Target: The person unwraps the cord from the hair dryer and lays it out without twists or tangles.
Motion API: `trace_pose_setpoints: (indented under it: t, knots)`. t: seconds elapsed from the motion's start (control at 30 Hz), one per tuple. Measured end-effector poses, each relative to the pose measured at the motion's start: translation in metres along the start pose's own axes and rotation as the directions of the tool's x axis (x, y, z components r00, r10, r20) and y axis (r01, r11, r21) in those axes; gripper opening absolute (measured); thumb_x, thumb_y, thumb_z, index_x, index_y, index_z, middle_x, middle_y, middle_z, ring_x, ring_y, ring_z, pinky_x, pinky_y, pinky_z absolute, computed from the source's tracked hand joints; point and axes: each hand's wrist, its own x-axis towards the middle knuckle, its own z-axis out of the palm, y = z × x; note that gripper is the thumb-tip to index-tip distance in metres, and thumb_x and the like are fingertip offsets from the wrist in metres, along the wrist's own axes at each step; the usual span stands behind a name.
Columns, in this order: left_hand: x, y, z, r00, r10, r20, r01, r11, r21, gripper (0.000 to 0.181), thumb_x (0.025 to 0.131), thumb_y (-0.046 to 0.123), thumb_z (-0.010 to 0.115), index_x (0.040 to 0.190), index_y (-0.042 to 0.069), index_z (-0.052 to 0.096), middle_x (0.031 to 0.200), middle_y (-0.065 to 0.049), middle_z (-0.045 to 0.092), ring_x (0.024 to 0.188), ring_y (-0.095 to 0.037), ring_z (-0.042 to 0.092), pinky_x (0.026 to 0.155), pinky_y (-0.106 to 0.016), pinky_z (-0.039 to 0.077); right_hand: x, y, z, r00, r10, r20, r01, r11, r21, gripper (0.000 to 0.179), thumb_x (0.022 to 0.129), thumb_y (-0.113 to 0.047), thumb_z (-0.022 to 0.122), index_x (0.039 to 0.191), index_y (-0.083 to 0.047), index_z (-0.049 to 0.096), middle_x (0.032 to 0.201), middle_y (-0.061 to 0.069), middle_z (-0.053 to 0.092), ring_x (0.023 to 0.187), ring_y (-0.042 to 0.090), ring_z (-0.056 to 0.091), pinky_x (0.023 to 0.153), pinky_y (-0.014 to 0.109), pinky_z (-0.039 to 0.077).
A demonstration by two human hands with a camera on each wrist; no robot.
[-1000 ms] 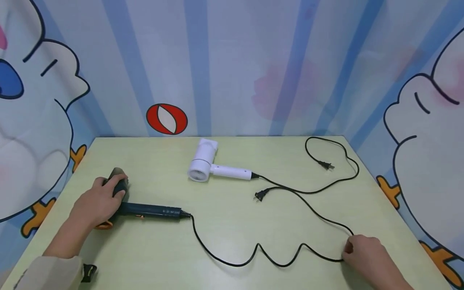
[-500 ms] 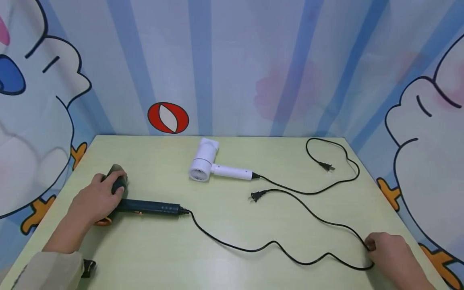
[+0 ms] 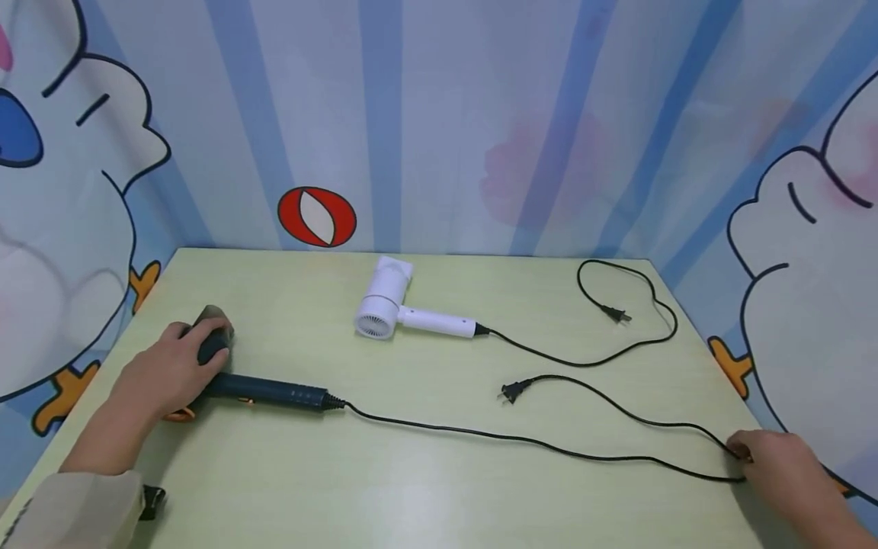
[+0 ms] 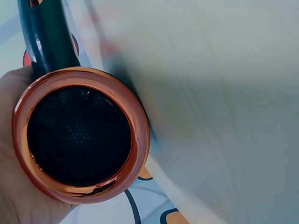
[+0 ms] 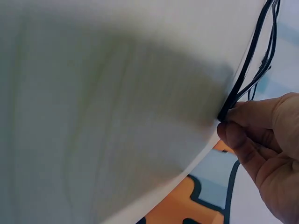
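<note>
My left hand (image 3: pixel 161 374) grips the barrel of a dark teal hair dryer (image 3: pixel 270 391) at the left of the table, its handle pointing right. In the left wrist view the dryer's copper-coloured ring (image 4: pixel 140 126) surrounds a dark round grille. Far to the right, my right hand (image 3: pixel 789 469) pinches the dryer's black cord (image 3: pixel 507 438) at a bend between thumb and fingers, as the right wrist view shows. From the handle to that hand the cord runs nearly straight. Its other end doubles back to a two-pin plug (image 3: pixel 514 391) lying on the table.
A white hair dryer (image 3: pixel 380 305) lies at the back middle, handle to the right. Its black cord loops toward the back right corner and ends in a plug (image 3: pixel 616 314). Cartoon-printed curtains (image 3: pixel 446 137) stand behind and beside the pale table (image 3: pixel 411 503).
My right hand has moved right with the pinched cord, and the cord's waves have pulled nearly straight. The dark dryer has shifted slightly left. Its plug slid left, then right.
</note>
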Motion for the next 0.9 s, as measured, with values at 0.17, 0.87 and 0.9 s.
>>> trace_pose_setpoints:
  t: [0.17, 0.87, 0.9]
  knots:
    - [0.0, -0.001, -0.001, 1.0, -0.004, -0.003, 0.004, 1.0, 0.022, 0.059, 0.105, 0.048, 0.047, 0.153, 0.019, 0.031, 0.138, -0.042, 0.028, 0.084, -0.051, 0.059, 0.062, -0.055, 0.049, 0.007, 0.006, 0.001, 0.999, -0.014, -0.049, 0.013, 1.0, -0.011, 0.017, 0.08, 0.012, 0.073, 0.097, 0.01, 0.073, 0.086, 0.018, 0.071, 0.082, 0.038, 0.066, 0.071, 0.048, 0.055]
    - [0.013, 0.003, 0.002, 0.995, 0.095, -0.012, -0.094, 0.995, 0.035, 0.055, 0.104, 0.041, 0.052, 0.151, 0.018, 0.036, 0.138, -0.039, 0.033, 0.094, -0.053, 0.061, 0.073, -0.064, 0.05, 0.03, -0.004, -0.003, 0.802, -0.514, -0.305, 0.494, 0.857, -0.145, 0.023, 0.078, 0.004, 0.08, 0.095, -0.011, 0.076, 0.089, -0.001, 0.07, 0.079, 0.024, 0.069, 0.068, 0.04, 0.057]
    - [0.015, 0.003, 0.001, 0.995, 0.1, -0.01, -0.099, 0.994, 0.038, 0.055, 0.104, 0.041, 0.052, 0.151, 0.018, 0.036, 0.138, -0.039, 0.033, 0.095, -0.054, 0.061, 0.073, -0.065, 0.05, 0.031, -0.006, -0.003, 0.796, -0.52, -0.311, 0.501, 0.853, -0.144, 0.024, 0.078, 0.004, 0.08, 0.096, -0.01, 0.076, 0.09, 0.0, 0.07, 0.08, 0.024, 0.069, 0.069, 0.04, 0.057]
